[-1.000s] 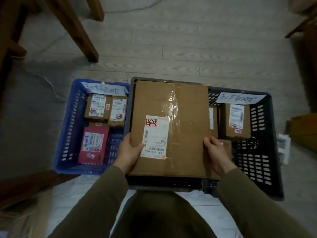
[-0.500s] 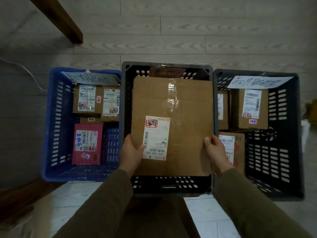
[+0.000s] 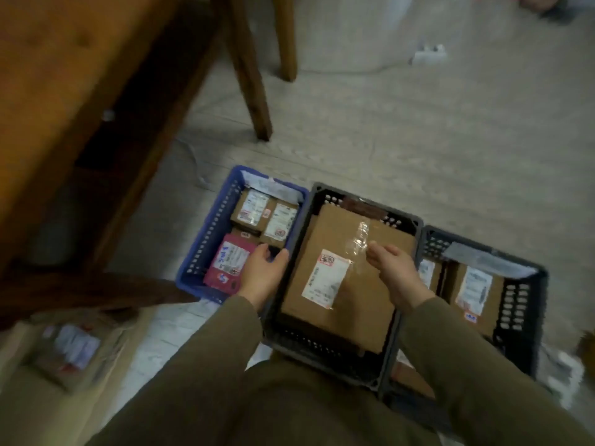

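Plainly holding nothing on either side. Hovering with the left hand [image 3: 262,275] above the seam where the blue crate [image 3: 206,249] meets the grey crate [image 3: 322,350], with fingers [image 3: 259,252] relaxed, spread and released. Hovering with the right hand [image 3: 399,275] too, with fingers [image 3: 375,252] loosely stretched out, released, gripping nothing.

Lying flat in the grey crate, between the two sets of fingers and partly beneath the right ones: the large cardboard parcel [image 3: 360,310]. Cannot tell whether the right hand brushes its top. Just left of the right fingertips, on the parcel's top: a white label [image 3: 325,275]. Just beyond them: a strip of clear tape [image 3: 362,235].

Just left of and below the left fingers, in the blue crate: a pink parcel [image 3: 223,265]. Beyond those fingers: two small brown parcels [image 3: 252,210] side by side. To the right of the right fingers, against the grey crate: a dark crate [image 3: 515,304] with more labelled boxes [image 3: 476,291].

Well beyond both sets of fingers: pale floor [image 3: 418,140] and a wooden leg [image 3: 254,91]. Far left of the left fingers: a blurred parcel [image 3: 67,349], too smeared to read.
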Tool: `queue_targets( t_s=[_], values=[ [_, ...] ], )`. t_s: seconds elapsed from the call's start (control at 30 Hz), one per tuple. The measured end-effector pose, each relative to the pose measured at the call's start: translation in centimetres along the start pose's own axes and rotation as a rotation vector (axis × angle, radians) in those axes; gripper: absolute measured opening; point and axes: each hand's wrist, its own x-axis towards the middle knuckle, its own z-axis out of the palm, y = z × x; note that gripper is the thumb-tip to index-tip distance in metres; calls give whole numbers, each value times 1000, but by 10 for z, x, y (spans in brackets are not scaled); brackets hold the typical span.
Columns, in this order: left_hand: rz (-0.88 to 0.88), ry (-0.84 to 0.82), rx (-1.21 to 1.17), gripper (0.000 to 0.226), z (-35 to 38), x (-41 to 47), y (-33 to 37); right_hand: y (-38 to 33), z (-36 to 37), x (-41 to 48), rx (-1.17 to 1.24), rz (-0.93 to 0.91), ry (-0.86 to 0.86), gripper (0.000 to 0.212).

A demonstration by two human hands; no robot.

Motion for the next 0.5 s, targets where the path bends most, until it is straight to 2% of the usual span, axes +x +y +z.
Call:
queue_targets(
  t_s=[0.17,0.27,0.3,0.37,0.43,0.5],
  values=[
    [48,190,-211,45,-61,-94,14,-64,42,-86,-139,-148,-265,54],
    [57,309,-347,43,-103,-152,3,-82,73,-139,-236,-206,-419,37],
    [48,353,-383,40,-118,-172,-7,-84,87,-158,-264,-221,-471,30],
    [24,449,-428,15,-149,-213,-29,-83,119,-195,-324,-251,-547,27],
    [10,547,-506,31,-176,-253,-64,-70,156,-232,-406,-274,-636,30],
    [-19,650,-578,18,-201,-296,-108,-44,195,-272,-492,-299,-746,36]
  ],
)
